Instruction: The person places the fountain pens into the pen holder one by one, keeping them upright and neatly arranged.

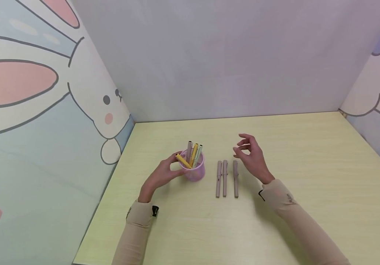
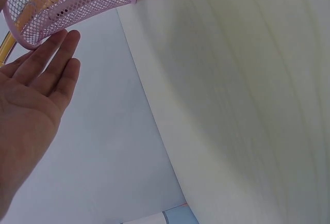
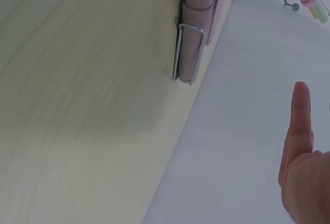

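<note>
A purple mesh pen cup [image 1: 195, 174] stands on the table, with several pens inside. They are a mauve pen [image 1: 189, 150], a yellow pen [image 1: 193, 154], a pale green pen [image 1: 197, 156] and another yellow pen [image 1: 183, 161] leaning left over the rim. My left hand [image 1: 162, 173] holds the cup from its left side, thumb in front and fingers behind at the rim. Three mauve pens [image 1: 224, 180] lie side by side to the cup's right, clips toward the far end. Over the far end of the rightmost pen [image 1: 235, 178], my right hand [image 1: 253, 159] hovers with bent, loose fingers, holding nothing.
The pale wooden table [image 1: 309, 176] meets a plain grey wall [image 1: 226, 66] at the back. Side walls with cartoon drawings [image 1: 37, 162] flank it on the left and right.
</note>
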Tool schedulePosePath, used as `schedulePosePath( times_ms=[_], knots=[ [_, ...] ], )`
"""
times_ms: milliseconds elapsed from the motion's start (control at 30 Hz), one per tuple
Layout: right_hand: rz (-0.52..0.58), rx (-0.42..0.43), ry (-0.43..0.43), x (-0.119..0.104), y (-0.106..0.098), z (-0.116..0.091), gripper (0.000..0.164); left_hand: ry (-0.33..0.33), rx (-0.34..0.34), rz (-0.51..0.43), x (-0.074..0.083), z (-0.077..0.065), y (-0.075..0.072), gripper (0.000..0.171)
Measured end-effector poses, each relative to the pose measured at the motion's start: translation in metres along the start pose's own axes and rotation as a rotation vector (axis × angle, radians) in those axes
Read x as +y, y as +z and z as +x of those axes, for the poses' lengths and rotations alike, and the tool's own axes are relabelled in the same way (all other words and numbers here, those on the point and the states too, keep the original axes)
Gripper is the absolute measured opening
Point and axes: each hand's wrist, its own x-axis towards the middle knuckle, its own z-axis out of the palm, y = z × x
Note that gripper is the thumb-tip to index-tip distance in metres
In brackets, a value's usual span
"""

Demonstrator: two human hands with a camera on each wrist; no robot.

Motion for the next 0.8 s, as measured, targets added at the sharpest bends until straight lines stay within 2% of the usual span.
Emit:
schedulePosePath(
  times_ms=[533, 800],
  knots=[
    [-0.066, -0.067, 0.159, 0.006, -0.022, -0.006, 0.055, -0.019, -0.007, 0.018, 0.002, -0.001, -0.004, 0.077],
    [-0.104, -0.137, 0.272, 0.009, -0.029, -0.012, 0.060, -0.014, -0.009, 0.022, 0.000, 0.000, -0.003, 0.076]
  ],
)
